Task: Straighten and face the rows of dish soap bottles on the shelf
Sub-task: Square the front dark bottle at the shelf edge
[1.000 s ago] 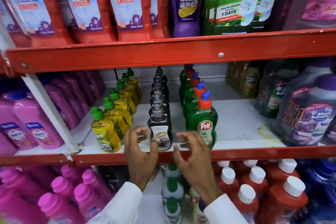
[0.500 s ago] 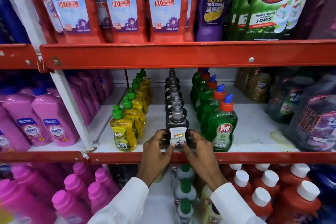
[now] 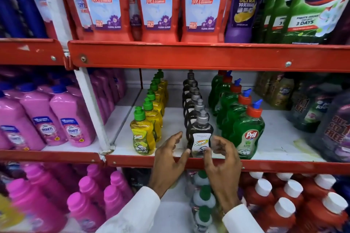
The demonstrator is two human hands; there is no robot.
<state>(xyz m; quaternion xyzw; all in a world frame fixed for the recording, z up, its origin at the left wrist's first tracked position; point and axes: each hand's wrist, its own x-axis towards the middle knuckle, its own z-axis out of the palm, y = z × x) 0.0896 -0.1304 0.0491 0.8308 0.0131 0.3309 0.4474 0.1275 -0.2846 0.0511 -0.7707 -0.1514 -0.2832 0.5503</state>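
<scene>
Three rows of dish soap bottles run front to back on the white middle shelf [image 3: 174, 119]: yellow bottles with green caps [image 3: 142, 136], dark bottles with grey caps [image 3: 199, 134], and green Pril bottles with red caps [image 3: 247, 136]. The front dark bottle faces forward at the shelf's front edge. My left hand [image 3: 169, 155] hovers just left of it with fingers spread. To its right, my right hand [image 3: 222, 159] has curled fingers apart. Neither hand grips the bottle.
A red shelf beam [image 3: 189, 56] crosses above, carrying bathroom cleaner bottles [image 3: 157, 4]. Pink bottles [image 3: 56, 125] stand beyond a white upright [image 3: 92, 111] at left. Large dark jugs [image 3: 331, 123] sit at right. Red bottles with white caps [image 3: 289, 202] fill the shelf below.
Both hands have let go of the front dark bottle and drawn slightly apart. The view has shifted left and closer.
</scene>
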